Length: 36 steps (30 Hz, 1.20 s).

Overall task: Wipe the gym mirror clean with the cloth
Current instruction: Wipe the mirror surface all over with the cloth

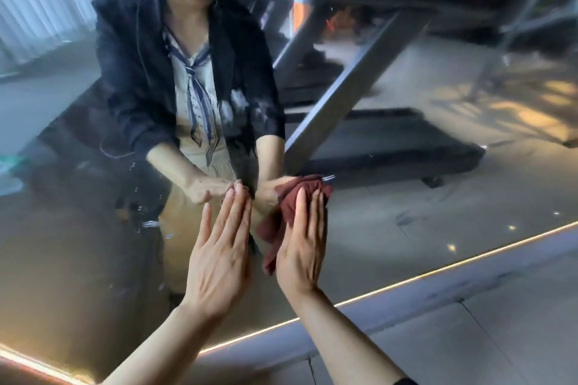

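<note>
The gym mirror (406, 212) fills most of the head view, and its lit bottom edge runs diagonally across the lower part. A dark red cloth (283, 216) lies bunched against the glass near the middle. My right hand (301, 247) presses it flat to the mirror with straight fingers, and part of the cloth hangs out to the left of the palm. My left hand (220, 253) rests flat on the glass just left of the cloth, fingers straight and together. Both hands and the cloth are mirrored right above. White smears and specks (150, 223) dot the glass at left.
The mirror reflects a person wearing a headset, a treadmill (391, 134) and other gym frames behind. A glowing light strip (438, 272) borders the mirror's lower edge. Grey floor tiles (500, 337) lie below it at right.
</note>
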Available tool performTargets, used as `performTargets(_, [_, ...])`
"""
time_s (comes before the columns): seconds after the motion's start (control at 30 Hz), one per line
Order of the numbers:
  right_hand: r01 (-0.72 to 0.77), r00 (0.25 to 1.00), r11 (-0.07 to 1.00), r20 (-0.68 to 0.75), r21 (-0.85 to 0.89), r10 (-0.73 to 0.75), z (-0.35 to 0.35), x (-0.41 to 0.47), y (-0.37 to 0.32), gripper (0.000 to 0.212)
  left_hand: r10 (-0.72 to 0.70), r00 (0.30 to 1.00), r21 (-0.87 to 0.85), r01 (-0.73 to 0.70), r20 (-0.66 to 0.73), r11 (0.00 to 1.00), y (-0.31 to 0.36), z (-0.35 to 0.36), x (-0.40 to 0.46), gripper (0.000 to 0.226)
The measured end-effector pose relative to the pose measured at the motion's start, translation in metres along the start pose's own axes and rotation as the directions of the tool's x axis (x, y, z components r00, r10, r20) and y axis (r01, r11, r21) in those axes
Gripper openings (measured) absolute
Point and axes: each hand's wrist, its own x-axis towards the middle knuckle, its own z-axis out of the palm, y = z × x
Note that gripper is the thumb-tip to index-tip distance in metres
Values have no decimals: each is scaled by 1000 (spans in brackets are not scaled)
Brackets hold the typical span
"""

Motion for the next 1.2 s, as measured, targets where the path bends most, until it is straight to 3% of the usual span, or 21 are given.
performTargets(0.13, [-142,977,988,-155,55,149,-15,60,-4,48,20,1000,19,-19,-18,1000,3,-1,2,68])
performTargets(0.2, [-148,981,988,-122,42,152,-14,52,-5,51,11,1000,11,-11,-26,1000,7,0,2,67])
performTargets(0.33, [-12,999,1000,44,-25,13,-7,-5,4,56,1,1000,37,0,-10,999,7,2,2,72])
performTargets(0.4, [6,1000,1000,13,-14,-6,-10,11,7,53,13,1000,61,-13,6,998,5,1,3,73])
performTargets(0.53, [-170,977,984,-125,56,176,-18,59,-4,50,19,1000,85,-21,14,996,7,-3,4,72])
performTargets(0.7, [-96,995,995,-12,8,96,-11,10,-1,54,-8,1000,87,5,27,996,11,-5,4,74])
performTargets(0.8, [-251,965,958,-47,139,260,-12,15,-15,66,-7,998,125,-1,63,992,12,-6,5,76])
performTargets(0.9, [-377,900,877,-107,298,423,-32,35,-32,56,-20,996,149,6,90,989,14,-9,6,80])
performTargets(1.0, [-423,829,850,-244,314,503,-68,75,-25,49,-19,993,164,0,113,986,13,-14,5,83])
performTargets(1.1, [-325,829,917,-397,231,394,-88,124,-17,40,-23,991,176,0,132,984,14,-17,5,84])
performTargets(1.2, [-246,946,969,-208,37,248,-66,118,-16,28,-55,989,166,31,139,986,19,-17,6,87])
